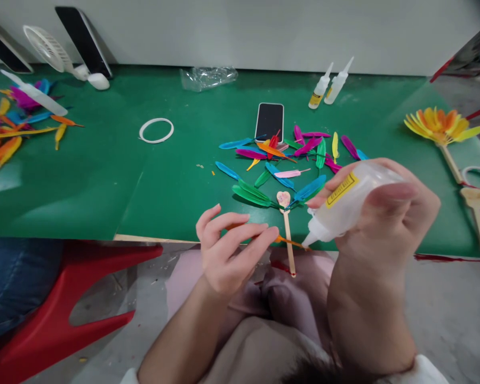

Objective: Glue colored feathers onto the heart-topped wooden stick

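My left hand (234, 250) pinches an orange feather (292, 241), its bare quill pointing right over a wooden stick (288, 240). My right hand (384, 213) is wrapped round a clear glue bottle (348, 200) with a yellow label, tilted nozzle down. The nozzle tip is at the quill's end; whether they touch I cannot tell. The stick has a heart-shaped head and extends past the table's front edge. Green feathers (252, 193) and blue feathers (310, 188) fan out on both sides of the head.
Loose coloured feathers (308, 146) lie around a phone (270, 121). Two small bottles (319, 90) (338, 85) stand behind. A white ring (156, 130) and feather pile (4, 130) are left, a yellow feather fan (444, 127) right. A red stool (64, 298) is at lower left.
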### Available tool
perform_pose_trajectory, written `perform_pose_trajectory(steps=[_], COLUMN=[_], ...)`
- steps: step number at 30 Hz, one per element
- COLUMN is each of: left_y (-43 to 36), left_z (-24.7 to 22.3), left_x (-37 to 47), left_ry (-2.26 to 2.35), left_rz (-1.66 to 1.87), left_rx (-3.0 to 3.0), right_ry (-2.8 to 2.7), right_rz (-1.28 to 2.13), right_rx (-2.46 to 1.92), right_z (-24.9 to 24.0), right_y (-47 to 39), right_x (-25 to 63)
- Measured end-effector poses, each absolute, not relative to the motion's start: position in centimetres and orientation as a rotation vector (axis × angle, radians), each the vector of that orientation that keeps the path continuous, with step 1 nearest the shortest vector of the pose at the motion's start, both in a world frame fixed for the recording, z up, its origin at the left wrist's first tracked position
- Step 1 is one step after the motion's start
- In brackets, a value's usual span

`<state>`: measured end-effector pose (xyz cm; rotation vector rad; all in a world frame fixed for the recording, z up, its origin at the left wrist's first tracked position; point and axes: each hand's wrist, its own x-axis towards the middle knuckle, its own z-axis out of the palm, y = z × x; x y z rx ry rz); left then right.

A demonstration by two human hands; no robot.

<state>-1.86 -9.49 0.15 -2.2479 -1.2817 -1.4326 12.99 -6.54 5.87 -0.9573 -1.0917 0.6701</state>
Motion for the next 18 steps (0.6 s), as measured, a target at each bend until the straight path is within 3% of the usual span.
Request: perform_pose_trajectory(steps=[18], left_y=[-9.55], left_z=[0.14], left_x=[-1.49], left_ry=[-1.3], left_rz=[-1.527], left_rx=[-2.246], right_ry=[-1.084], right_rz=[0.601], right_rx=[-0.928], right_z=[5.74], right_y=[-6.57], right_x=[12.73])
